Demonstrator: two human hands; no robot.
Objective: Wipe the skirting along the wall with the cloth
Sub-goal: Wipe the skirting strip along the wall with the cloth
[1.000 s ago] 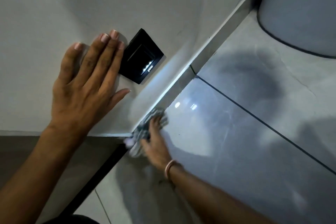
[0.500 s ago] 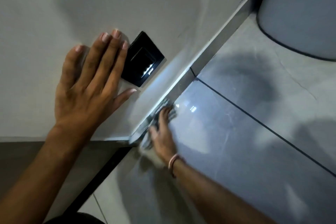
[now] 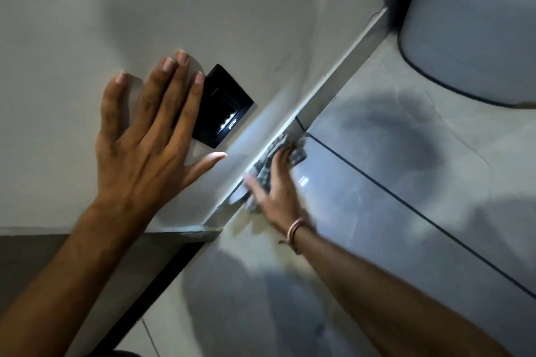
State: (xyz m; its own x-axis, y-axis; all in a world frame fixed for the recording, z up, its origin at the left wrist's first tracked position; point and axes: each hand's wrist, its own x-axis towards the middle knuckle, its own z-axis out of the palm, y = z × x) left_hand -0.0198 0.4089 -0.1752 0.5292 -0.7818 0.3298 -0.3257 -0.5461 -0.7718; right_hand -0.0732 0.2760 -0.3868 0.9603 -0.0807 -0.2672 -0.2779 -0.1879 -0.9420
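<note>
A grey glossy skirting [image 3: 339, 87] runs diagonally along the foot of the white wall, from a wall corner at lower left up toward the upper right. My right hand [image 3: 275, 191] presses a grey checked cloth [image 3: 278, 151] flat against the skirting, just below a joint in it. The hand is blurred with motion and covers most of the cloth. My left hand [image 3: 145, 148] lies flat on the wall with fingers spread, holding nothing, its fingertips beside a black wall plate.
A black square wall plate [image 3: 226, 113] with small lit LEDs sits on the wall just above the skirting. A large pale rounded container [image 3: 470, 38] stands on the tiled floor [image 3: 406, 197] at upper right, against the wall. A dark doorway strip lies at lower left.
My right hand has slid the cloth up along the skirting, away from the wall corner toward the upper right. My left hand stays pressed on the wall.
</note>
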